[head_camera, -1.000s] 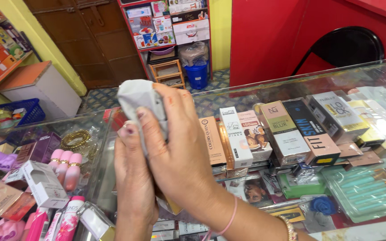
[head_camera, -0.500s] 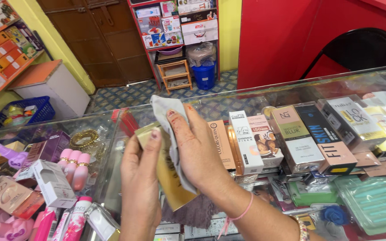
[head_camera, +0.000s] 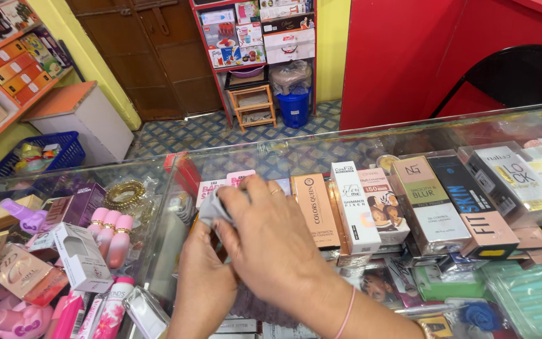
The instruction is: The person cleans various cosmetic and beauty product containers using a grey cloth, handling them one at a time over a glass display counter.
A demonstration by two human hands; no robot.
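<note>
My right hand point(head_camera: 271, 242) is closed on a grey cloth point(head_camera: 211, 210) and presses it down over what my left hand point(head_camera: 202, 282) grips from below. That item is almost wholly covered; only a thin gold edge point(head_camera: 191, 225) shows at the cloth's left side, matching the slim gold box seen earlier. Both hands are low, just above the glass counter top point(head_camera: 283, 154). A pink band circles my right wrist point(head_camera: 348, 311). A dark knitted cloth point(head_camera: 258, 309) lies under my wrists.
Under the glass stand rows of cosmetic boxes point(head_camera: 356, 204), pink bottles point(head_camera: 111, 235), gold bangles point(head_camera: 123, 193) and a small white box point(head_camera: 81, 257). Beyond the counter are a red shelf unit point(head_camera: 255, 37), a blue bucket point(head_camera: 295, 108), a blue basket point(head_camera: 39, 154) and a black chair point(head_camera: 522, 75).
Both hands have dropped from chest height to just above the counter. The cloth, raised a second ago, now wraps over the gold box and hides it.
</note>
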